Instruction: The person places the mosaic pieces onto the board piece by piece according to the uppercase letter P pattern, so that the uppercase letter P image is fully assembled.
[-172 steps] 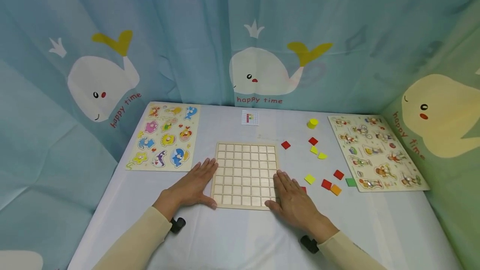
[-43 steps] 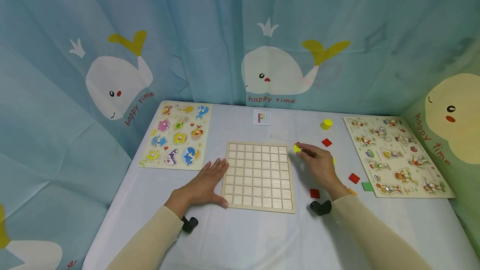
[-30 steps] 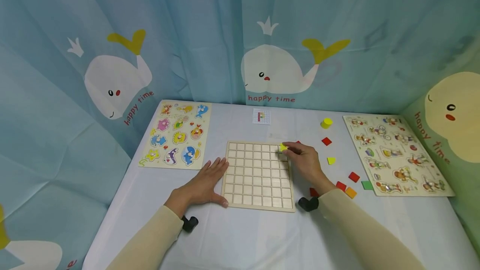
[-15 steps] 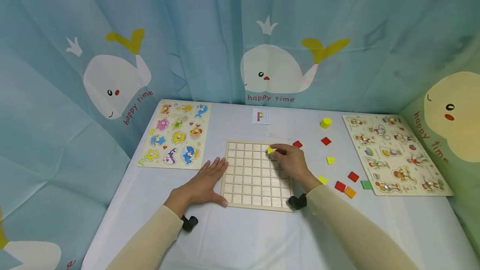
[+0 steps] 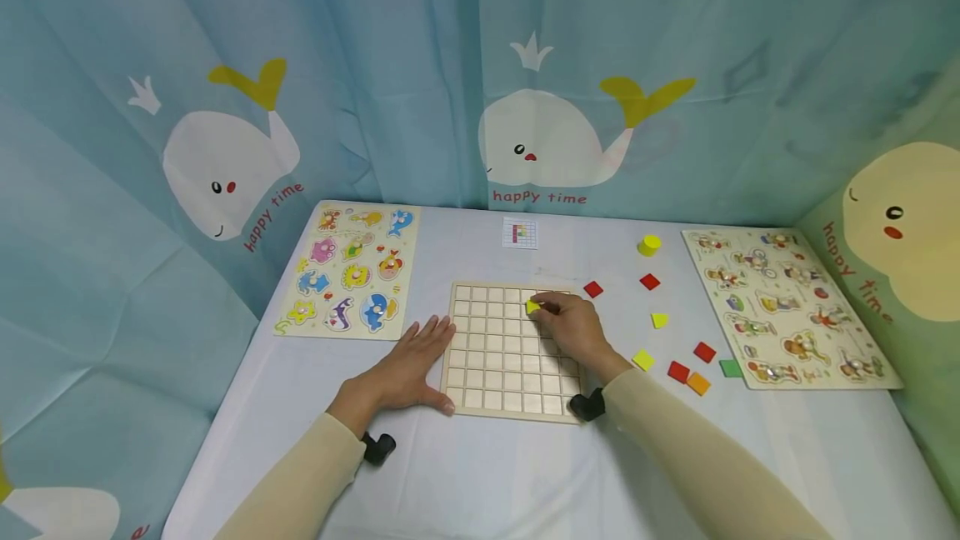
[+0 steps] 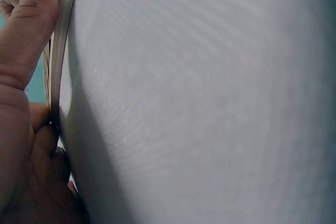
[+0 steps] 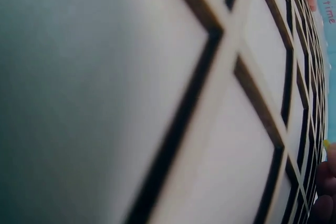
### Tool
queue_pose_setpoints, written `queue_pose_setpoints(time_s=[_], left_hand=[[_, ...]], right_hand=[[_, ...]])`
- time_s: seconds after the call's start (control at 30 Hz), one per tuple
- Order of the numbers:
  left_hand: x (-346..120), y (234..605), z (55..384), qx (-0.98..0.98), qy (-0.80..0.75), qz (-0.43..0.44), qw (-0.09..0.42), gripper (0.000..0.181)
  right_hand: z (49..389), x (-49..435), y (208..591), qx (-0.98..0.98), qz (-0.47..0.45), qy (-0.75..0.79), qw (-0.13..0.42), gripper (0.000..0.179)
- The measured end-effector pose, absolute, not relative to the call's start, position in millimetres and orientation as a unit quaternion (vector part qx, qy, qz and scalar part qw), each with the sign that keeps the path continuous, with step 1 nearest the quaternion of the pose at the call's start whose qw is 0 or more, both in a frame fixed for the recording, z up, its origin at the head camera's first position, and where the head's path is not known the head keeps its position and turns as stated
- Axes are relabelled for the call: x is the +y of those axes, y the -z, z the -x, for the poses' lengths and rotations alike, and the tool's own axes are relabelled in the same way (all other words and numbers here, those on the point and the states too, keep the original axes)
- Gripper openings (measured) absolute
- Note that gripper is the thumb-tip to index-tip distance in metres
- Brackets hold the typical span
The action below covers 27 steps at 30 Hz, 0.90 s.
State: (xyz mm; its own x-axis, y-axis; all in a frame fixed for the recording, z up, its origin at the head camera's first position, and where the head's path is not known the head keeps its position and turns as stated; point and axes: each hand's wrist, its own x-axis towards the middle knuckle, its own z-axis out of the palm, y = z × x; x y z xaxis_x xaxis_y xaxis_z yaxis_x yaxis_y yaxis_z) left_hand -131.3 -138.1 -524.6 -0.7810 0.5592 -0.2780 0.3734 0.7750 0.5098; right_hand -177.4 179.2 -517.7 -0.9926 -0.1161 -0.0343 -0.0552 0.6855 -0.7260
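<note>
A wooden grid board [image 5: 495, 418] lies on the white-covered table. My left hand [image 5: 401, 369] rests along its left edge, fingers spread and straight. The left wrist view has the thumb [image 6: 26, 30] against the board's rim. Over the upper right cells, my right hand [image 5: 576, 327] pinches a small yellow tile [image 5: 532, 307] between thumb and fingers. The fingers cover part of the tile, so its full shape is hidden. In the right wrist view, only a sliver of yellow tile [image 7: 326, 144] shows beside the fingertips at the right edge, beyond the large, close grid.
Right of the board lie several loose tiles: red [image 5: 593, 289], yellow [image 5: 642, 359], orange [image 5: 698, 383] and green [image 5: 731, 368]. A yellow cylinder [image 5: 649, 246] stands behind them. A pattern card [image 5: 520, 233] lies at the back. Picture puzzles [image 5: 345, 273] [image 5: 787, 307] flank both sides.
My right hand has left the board's right edge, picked up a yellow tile from the right, and carried it left over the upper cells. The left hand has stayed at the board's left edge.
</note>
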Motion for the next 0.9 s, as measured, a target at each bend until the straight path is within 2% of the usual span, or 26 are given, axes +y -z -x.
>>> queue_pose_setpoints(time_s=[0.9], left_hand=[[-138.9, 521.5, 129.9, 0.916, -0.224, -0.256, 0.211, 0.134]], right_hand=[[176.7, 171.2, 515.9, 0.933, 0.049, 0.356, 0.033, 0.027]])
